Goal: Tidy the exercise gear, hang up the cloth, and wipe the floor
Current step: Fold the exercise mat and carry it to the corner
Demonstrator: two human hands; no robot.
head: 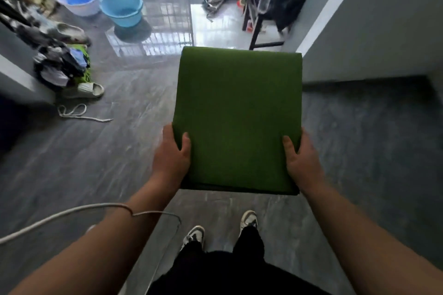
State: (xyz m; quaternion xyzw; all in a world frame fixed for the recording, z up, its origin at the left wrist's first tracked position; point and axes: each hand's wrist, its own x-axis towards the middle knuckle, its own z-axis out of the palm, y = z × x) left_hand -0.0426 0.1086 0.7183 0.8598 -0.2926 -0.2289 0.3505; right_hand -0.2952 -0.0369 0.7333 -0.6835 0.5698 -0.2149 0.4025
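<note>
Both hands grip the folded green exercise mat (239, 117), held level above the floor (359, 139): left hand (171, 153) at 9 o'clock, right hand (300, 160) at 3. It looks light and floppy, so edge grips suit.

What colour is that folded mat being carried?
The mat is plain dark green, with no pattern, as the head view shows.
</note>
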